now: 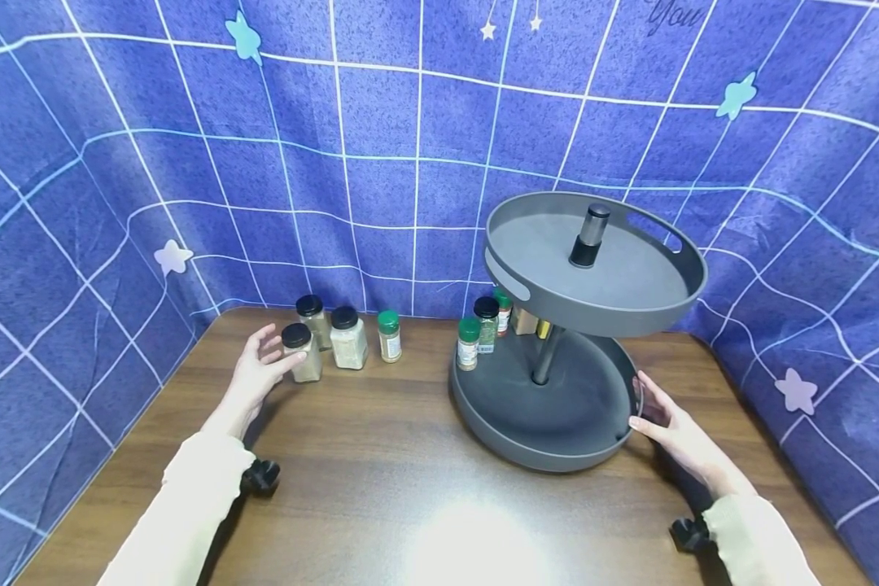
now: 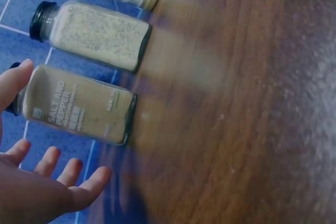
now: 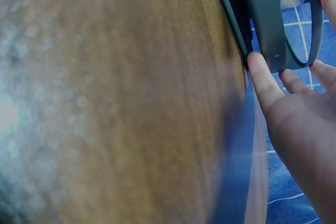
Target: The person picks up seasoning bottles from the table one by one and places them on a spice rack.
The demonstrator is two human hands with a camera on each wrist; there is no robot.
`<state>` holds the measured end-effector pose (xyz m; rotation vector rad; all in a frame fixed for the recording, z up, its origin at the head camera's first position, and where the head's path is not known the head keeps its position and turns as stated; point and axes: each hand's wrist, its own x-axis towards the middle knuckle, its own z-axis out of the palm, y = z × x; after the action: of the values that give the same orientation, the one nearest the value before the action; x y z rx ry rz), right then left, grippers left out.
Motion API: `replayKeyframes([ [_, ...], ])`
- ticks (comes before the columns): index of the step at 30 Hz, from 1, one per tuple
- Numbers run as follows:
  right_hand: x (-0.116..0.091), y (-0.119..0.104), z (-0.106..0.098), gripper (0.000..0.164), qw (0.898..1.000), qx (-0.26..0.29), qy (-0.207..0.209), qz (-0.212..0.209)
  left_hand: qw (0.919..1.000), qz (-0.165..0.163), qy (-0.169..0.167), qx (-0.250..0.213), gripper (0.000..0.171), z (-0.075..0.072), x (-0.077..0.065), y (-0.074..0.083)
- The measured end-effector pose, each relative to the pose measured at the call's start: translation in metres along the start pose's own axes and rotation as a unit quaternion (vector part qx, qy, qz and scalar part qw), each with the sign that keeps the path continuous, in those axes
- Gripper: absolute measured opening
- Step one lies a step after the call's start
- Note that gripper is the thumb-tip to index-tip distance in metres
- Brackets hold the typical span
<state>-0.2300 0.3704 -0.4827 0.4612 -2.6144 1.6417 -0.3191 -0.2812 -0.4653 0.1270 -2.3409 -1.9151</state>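
A glass jar with a black lid and a "salt and pepper" label (image 2: 84,106) stands at the left. My left hand (image 1: 259,370) is beside it, thumb at the lid and fingers spread apart behind the jar. On the right is a grey two-tier turntable organizer, its upper tray (image 1: 630,277) bare around a central post. My right hand (image 1: 674,431) touches the outer side of the lower tray (image 1: 549,460) at its handle cutout (image 3: 304,30), fingers mostly straight. Several spice jars, among them a green-lidded one (image 1: 467,346), stand at the lower tray's back left.
Beside the salt and pepper jar stand a black-lidded jar (image 1: 310,317), a square jar of pale seasoning (image 1: 348,342) and a small green-lidded bottle (image 1: 390,338). A blue checked curtain (image 1: 381,203) hangs behind and at both sides of the wooden table (image 1: 352,456).
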Motion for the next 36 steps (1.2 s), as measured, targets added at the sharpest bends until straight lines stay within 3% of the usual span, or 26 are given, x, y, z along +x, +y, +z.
replayKeyframes([
  [9,0.000,0.001,0.000,0.073,1.000,0.005,0.000,0.000,0.9999,-0.003,-0.009,-0.008,0.078,0.012,-0.006,0.014],
  [15,0.000,0.002,-0.001,0.074,1.000,0.011,-0.003,-0.004,0.9998,0.021,0.005,-0.002,0.069,0.016,0.006,-0.005],
  [20,0.000,0.001,-0.001,0.074,1.000,0.014,-0.007,-0.004,0.9993,0.025,0.020,-0.019,0.053,0.023,-0.001,0.006],
  [24,-0.001,0.001,-0.001,0.074,1.000,0.017,-0.009,-0.005,0.9989,0.027,0.036,-0.016,0.054,0.026,-0.005,0.012],
  [30,-0.001,0.001,-0.001,0.074,1.000,0.017,-0.009,-0.004,0.9983,0.020,0.055,-0.004,0.063,0.026,0.003,-0.002],
  [36,0.000,0.001,-0.001,0.074,1.000,0.017,-0.009,-0.003,0.9969,0.041,0.066,0.007,0.060,0.026,0.007,-0.011],
])
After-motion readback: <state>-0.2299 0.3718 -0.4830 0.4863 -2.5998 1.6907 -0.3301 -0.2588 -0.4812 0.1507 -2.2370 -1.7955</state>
